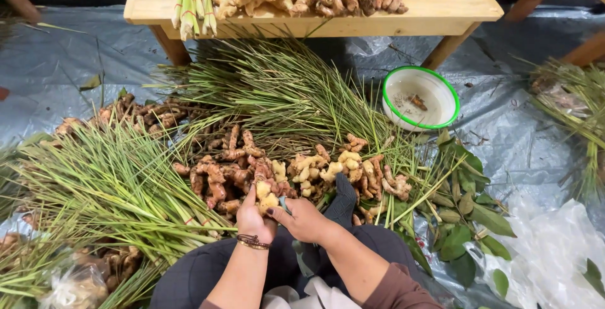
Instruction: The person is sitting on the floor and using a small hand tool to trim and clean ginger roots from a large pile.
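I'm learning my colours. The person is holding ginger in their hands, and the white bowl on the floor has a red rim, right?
Not quite. The bowl is white and on the floor, but its rim is green, not red, as the head view shows. The rest is right: the left hand holds a piece of ginger, with the right hand working at it.

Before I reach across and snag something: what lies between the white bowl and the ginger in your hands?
In the head view, lemongrass stalks and loose ginger roots lie between the bowl and the held ginger piece.
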